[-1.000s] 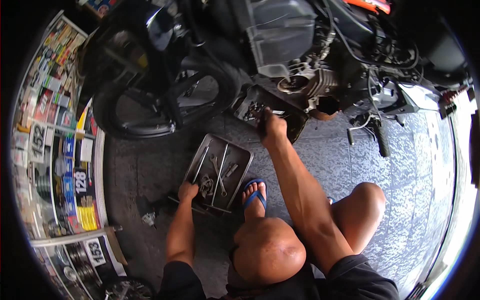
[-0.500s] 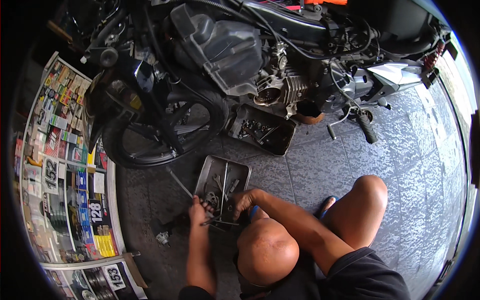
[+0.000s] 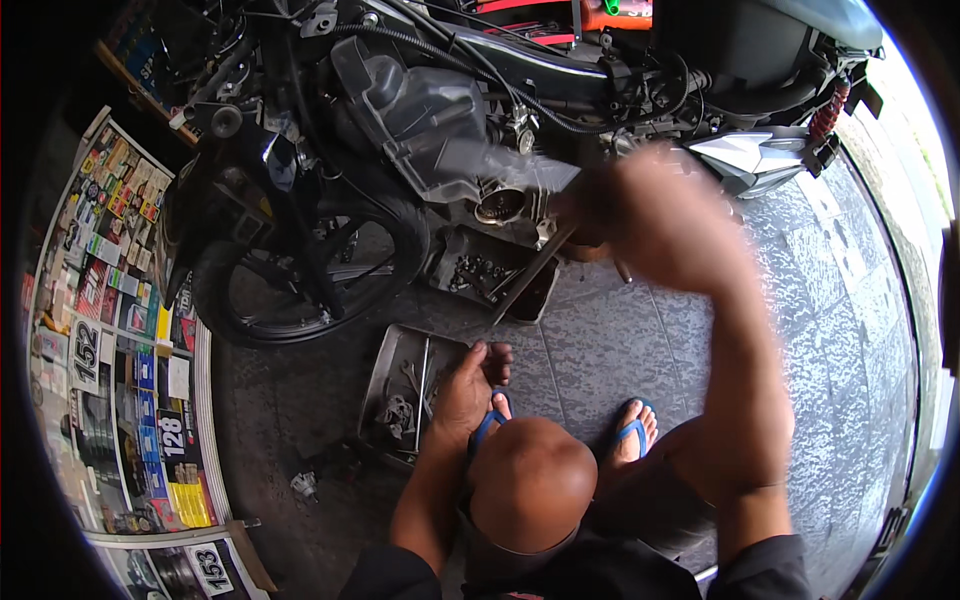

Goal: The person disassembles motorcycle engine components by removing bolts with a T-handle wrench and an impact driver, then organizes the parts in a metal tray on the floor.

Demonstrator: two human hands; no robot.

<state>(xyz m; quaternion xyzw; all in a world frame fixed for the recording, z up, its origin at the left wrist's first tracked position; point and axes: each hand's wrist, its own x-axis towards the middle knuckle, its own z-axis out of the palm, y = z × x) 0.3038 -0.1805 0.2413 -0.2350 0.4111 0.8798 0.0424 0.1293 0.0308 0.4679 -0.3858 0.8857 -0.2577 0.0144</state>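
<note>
My right hand [image 3: 635, 215], smeared by motion, is raised before the motorcycle engine [image 3: 510, 205], gripping a long metal tool [image 3: 530, 275] that slants down toward my left hand [image 3: 475, 385]. My left hand's fingers are loosely bent and apart, just below the tool's lower end, with nothing visible in them. It is beside a metal tray [image 3: 380, 355] holding a long rod, a wrench and small metal parts. A dark parts pan [image 3: 540, 300] with bolts lies under the engine. Part of the engine is hidden behind my right hand.
The partly stripped motorcycle spans the top, its front wheel [image 3: 215, 305] at left. A glass display case [image 3: 200, 400] with packaged items lines the left. A small metal part [image 3: 304, 487] lies on the tiled floor [image 3: 830, 350]. My knee and sandalled feet are below the tray and pan.
My right hand has gone from the parts pan down to the tray, then swung up and right with the long tool. My left hand has moved up and right, away from the tray's left side.
</note>
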